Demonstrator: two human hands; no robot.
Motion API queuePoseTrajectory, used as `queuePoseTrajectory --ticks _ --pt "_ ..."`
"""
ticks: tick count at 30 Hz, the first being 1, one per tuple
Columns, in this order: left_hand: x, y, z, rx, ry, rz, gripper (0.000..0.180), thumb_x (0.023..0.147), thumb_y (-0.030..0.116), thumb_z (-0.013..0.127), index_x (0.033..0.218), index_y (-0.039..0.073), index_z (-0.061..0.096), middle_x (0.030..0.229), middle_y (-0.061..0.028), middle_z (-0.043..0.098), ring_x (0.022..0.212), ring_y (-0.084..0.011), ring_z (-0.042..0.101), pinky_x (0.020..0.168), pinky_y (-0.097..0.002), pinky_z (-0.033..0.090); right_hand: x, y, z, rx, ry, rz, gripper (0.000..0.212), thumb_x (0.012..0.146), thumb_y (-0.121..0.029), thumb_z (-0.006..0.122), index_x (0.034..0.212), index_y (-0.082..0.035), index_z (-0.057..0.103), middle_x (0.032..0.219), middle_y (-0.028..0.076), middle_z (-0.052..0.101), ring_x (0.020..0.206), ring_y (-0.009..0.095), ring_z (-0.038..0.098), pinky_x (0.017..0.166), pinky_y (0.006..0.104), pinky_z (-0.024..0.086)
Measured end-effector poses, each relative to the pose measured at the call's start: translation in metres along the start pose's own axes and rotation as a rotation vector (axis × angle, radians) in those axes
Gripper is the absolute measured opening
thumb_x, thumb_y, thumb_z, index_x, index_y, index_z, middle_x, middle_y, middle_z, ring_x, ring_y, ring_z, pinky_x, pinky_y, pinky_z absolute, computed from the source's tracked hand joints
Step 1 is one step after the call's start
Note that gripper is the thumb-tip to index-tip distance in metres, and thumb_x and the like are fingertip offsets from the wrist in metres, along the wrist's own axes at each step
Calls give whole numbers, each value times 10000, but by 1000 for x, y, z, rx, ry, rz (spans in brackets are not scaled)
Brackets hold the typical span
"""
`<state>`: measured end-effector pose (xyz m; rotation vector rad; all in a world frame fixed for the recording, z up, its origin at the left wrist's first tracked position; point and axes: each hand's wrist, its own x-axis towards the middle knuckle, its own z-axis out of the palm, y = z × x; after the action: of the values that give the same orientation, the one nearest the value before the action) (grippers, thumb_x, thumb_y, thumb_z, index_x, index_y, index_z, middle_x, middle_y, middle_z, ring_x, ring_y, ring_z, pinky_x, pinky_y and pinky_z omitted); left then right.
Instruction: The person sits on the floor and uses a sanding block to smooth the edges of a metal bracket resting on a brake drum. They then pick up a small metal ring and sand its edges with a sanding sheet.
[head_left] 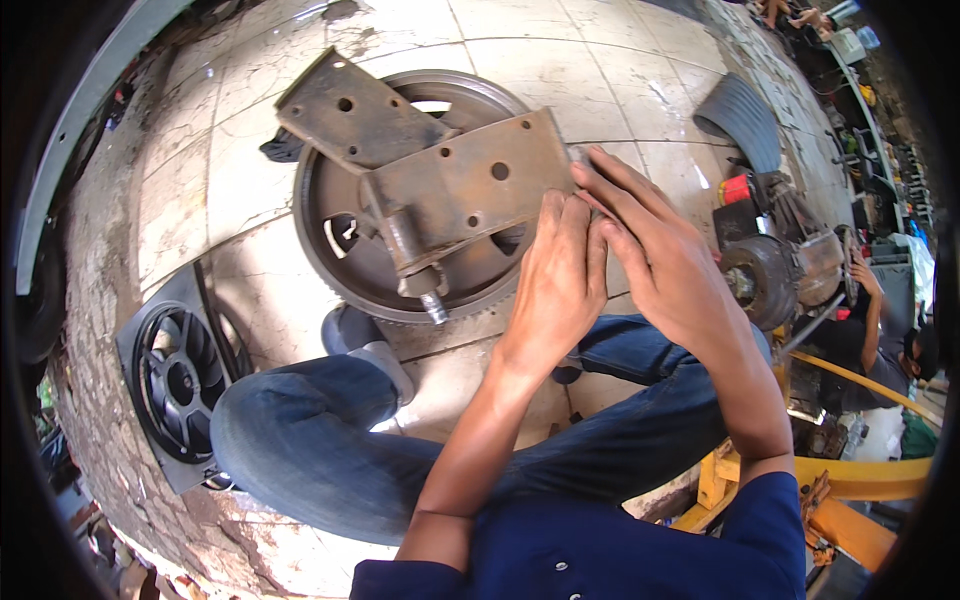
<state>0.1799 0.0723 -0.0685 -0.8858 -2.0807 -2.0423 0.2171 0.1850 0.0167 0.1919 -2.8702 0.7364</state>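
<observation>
A rusty steel bracket [470,185] with drilled holes lies across a large toothed metal wheel [325,235] on the floor. Its other flat arm [350,95] angles off to the upper left. Near its lower edge a thick pin [405,240] ends in a bright threaded tip. At the bracket's right end, my left hand [560,270] has its fingers bent and pressed together. My right hand [655,235] overlaps them from the right, fingers close together. A small reddish edge shows between the hands, but what they grip is mostly hidden.
A black cooling fan [175,375] lies to the left of my bent leg. Rightward are a curved ribbed rubber piece [742,120], a greasy hub assembly [765,275] and a yellow frame [870,480]. Another person [885,345] sits at the far right.
</observation>
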Motion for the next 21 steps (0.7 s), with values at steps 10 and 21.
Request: queuePoseTrajectory --ticks 10,21 --pt "-9 -15 9 -2 -14 -161 202 948 25 506 1122 -76 524 971 -267 567 898 -447 580 787 -474 472 2 7 15 -60 -78 61 372 1015 -185 431 1307 20 537 1354 220 528 1286 361 483 1073 406 402" --pt "-16 -13 27 47 72 25 147 945 38 531 1061 -50 549 973 -249 580 884 -445 568 750 -466 468 17 15 6 149 -297 369 399 1025 -262 423 1287 13 545 1224 250 594 1153 402 556 971 413 456"
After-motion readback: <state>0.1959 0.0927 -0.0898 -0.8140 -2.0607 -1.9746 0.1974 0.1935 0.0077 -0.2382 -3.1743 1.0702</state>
